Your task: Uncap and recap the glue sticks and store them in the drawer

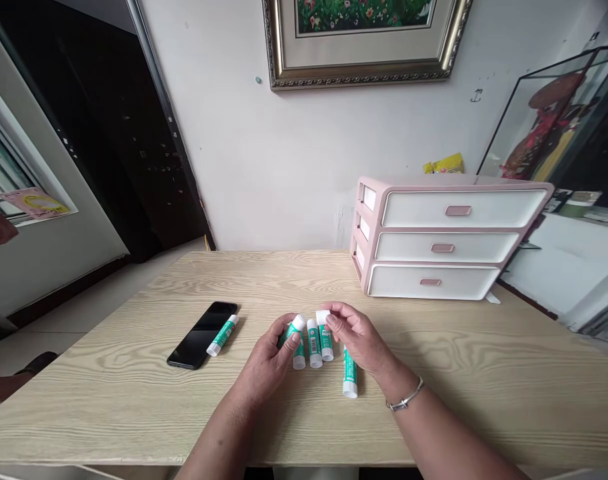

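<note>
- Glue sticks (313, 343) are right there in front of you, green-labelled and white-capped, bunched mid-table between your hands, with another lying over by the phone!
- Table (484, 407) with its pale wood grain runs wide under everything.
- Pink-and-white three-drawer organizer (441, 247) sits at the far right of the table, well apart from your hands.
- Black smartphone (197, 337) lies face up on the left, with a lone stick (223, 335) resting against its edge.
- Your left hand (264, 363) has its fingers curled closed around a tilted stick (288, 335).
- Your right hand (359, 337) is pinching, fingertips on the white cap (323, 317) of another stick (325, 345).
- Silver bracelet (405, 395) circles your right wrist.
</note>
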`<act>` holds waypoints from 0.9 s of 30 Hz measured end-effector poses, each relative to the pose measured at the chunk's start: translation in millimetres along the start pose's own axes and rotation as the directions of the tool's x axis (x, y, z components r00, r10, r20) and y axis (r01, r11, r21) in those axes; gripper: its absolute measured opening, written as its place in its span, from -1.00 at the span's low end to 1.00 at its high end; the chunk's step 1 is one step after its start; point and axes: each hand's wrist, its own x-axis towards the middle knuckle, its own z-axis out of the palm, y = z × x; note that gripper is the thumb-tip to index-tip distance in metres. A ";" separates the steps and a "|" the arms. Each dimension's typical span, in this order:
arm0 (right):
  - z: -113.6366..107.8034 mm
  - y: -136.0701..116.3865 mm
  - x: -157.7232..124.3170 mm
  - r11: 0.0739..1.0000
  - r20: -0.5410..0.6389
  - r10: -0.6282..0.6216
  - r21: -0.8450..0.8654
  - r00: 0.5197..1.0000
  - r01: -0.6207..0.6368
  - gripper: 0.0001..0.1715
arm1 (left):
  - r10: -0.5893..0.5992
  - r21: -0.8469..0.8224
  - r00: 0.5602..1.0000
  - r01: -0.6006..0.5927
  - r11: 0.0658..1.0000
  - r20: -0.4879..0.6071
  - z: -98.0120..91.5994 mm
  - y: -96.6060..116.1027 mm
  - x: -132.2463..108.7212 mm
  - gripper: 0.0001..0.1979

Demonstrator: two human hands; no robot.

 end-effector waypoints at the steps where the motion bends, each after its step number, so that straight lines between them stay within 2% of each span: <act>1: 1.9 2.3 0.1 1.000 -0.004 -0.010 -0.005 1.000 0.010 -0.45 | 0.005 0.015 1.000 -0.005 1.000 0.023 0.7 0.9 0.3 -0.61; 5: 4.9 10.1 1.0 0.999 -0.036 -0.046 0.006 0.998 0.046 -0.52 | 0.003 0.054 0.998 -0.006 0.999 0.061 3.1 5.6 0.7 -0.58; 8: 4.3 11.8 1.2 0.999 -0.013 -0.050 0.009 0.999 0.050 -0.60 | -0.016 0.057 0.997 0.012 0.998 0.079 3.1 8.0 -0.2 -0.56; 17: 5.8 15.9 -0.2 0.996 -0.016 -0.079 -0.053 0.997 0.078 -0.56 | -0.098 0.066 0.988 0.091 0.994 0.121 2.8 8.6 -1.9 -0.51; 24: 10.7 19.9 -3.0 0.995 0.056 -0.078 -0.062 0.995 0.081 -0.61 | -0.101 0.055 0.981 0.093 0.994 0.168 2.9 16.9 -1.1 -0.53; 27: 10.5 17.5 -6.4 0.987 0.092 -0.097 -0.116 0.991 0.108 -0.61 | -0.142 0.012 0.978 0.142 0.990 0.155 3.1 21.4 -1.3 -0.58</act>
